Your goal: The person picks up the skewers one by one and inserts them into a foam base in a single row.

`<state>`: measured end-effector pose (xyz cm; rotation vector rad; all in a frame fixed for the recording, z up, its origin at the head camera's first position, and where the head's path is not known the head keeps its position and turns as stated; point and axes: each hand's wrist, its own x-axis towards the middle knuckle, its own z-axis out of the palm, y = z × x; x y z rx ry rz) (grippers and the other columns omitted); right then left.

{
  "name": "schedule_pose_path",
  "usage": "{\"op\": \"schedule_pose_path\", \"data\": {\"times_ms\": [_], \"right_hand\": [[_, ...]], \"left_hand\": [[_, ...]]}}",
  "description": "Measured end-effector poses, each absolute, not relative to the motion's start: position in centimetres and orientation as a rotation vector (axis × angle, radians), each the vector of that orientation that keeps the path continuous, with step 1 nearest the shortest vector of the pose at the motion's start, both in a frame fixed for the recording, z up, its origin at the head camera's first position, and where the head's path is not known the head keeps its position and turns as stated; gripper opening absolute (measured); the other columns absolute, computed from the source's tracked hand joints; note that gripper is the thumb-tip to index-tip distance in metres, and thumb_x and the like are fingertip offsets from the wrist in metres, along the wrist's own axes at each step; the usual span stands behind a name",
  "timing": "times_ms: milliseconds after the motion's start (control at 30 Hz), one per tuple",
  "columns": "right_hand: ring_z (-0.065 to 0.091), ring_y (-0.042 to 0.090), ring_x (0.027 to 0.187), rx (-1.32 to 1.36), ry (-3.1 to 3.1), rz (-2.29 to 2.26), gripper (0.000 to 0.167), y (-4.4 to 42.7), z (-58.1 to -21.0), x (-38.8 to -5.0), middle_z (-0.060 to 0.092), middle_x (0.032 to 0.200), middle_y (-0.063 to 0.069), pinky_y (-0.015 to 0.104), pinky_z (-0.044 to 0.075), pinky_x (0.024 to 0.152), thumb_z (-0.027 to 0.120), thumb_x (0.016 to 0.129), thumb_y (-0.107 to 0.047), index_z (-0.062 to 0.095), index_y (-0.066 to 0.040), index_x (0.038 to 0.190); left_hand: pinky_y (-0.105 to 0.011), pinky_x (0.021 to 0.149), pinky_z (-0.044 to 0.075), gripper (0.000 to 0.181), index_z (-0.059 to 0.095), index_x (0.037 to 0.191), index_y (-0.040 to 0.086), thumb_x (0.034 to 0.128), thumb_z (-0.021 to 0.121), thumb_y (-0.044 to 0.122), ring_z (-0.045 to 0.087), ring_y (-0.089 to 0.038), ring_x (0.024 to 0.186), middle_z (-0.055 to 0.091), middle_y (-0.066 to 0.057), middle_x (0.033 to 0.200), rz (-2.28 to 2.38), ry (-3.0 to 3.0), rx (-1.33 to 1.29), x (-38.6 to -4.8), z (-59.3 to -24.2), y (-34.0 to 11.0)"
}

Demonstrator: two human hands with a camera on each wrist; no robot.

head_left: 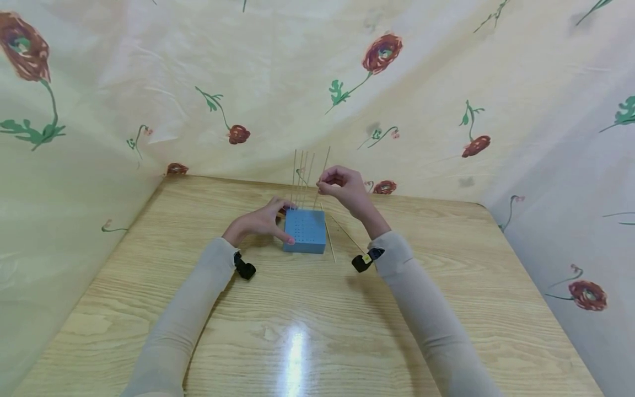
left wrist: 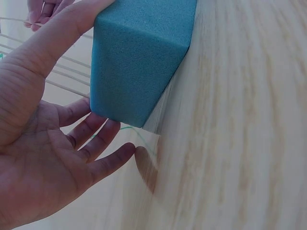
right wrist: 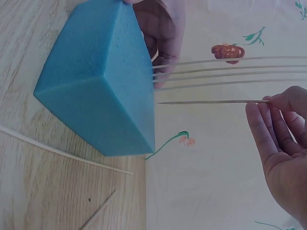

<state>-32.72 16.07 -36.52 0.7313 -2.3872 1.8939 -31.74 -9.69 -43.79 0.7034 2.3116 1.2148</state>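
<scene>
A blue foam block with rows of small holes in its top lies on the table. My left hand grips its left side, thumb at the front and fingers at the back edge. Several thin wooden skewers stand upright in a row along the block's back edge. Between thumb and fingertips, my right hand pinches another skewer. In the right wrist view, the pointed end of that skewer hangs just above the block's top, a small gap away.
To the right of the block, two loose skewers lie on the wooden table; one is close beside the block and the other lies farther right. A flower-printed cloth hangs behind the table and along its sides.
</scene>
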Motion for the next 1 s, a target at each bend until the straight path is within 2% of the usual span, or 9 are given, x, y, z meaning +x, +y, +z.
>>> {"op": "schedule_pose_path", "data": {"times_ms": [167, 367, 800, 1000], "right_hand": [[0.068, 0.013, 0.084, 0.735, -2.371, 1.903, 0.015, 15.6, -36.1, -32.6, 0.065, 0.104, 0.03, 0.03, 0.06, 0.082, 0.066, 0.095, 0.003, 0.063, 0.014, 0.105], [0.068, 0.018, 0.085, 0.754, -2.376, 1.865, 0.014, 15.1, -35.5, -32.3, 0.064, 0.104, 0.032, 0.028, 0.06, 0.081, 0.064, 0.096, 0.006, 0.062, 0.017, 0.105], [0.068, 0.013, 0.085, 0.778, -2.359, 1.853, 0.014, 15.0, -36.9, -33.8, 0.068, 0.098, 0.017, 0.028, 0.06, 0.081, 0.068, 0.096, -0.003, 0.065, 0.008, 0.104], [0.068, 0.013, 0.083, 0.762, -2.363, 1.859, 0.013, 14.8, -36.8, -33.8, 0.067, 0.098, 0.02, 0.026, 0.06, 0.079, 0.068, 0.095, 0.0, 0.065, 0.009, 0.103]], "left_hand": [[-0.055, 0.118, 0.029, 0.091, 0.036, 0.153, 0.014, 0.08, 0.089, 0.028, 0.029, -0.035, 0.143, 0.024, -0.013, 0.153, 1.212, 2.311, 0.72, -31.8, -43.9, -9.7], [-0.054, 0.118, 0.03, 0.09, 0.037, 0.152, 0.013, 0.0803, 0.089, 0.027, 0.031, -0.035, 0.142, 0.025, -0.014, 0.152, 1.222, 2.306, 0.725, -32.0, -43.9, -9.7], [-0.054, 0.118, 0.031, 0.094, 0.035, 0.154, 0.013, 0.0795, 0.089, 0.032, 0.031, -0.034, 0.142, 0.025, -0.013, 0.153, 1.209, 2.32, 0.727, -32.1, -44.0, -9.6], [-0.054, 0.118, 0.032, 0.091, 0.036, 0.153, 0.013, 0.0803, 0.089, 0.029, 0.032, -0.034, 0.142, 0.025, -0.014, 0.152, 1.223, 2.311, 0.721, -32.2, -44.1, -9.7]]}}
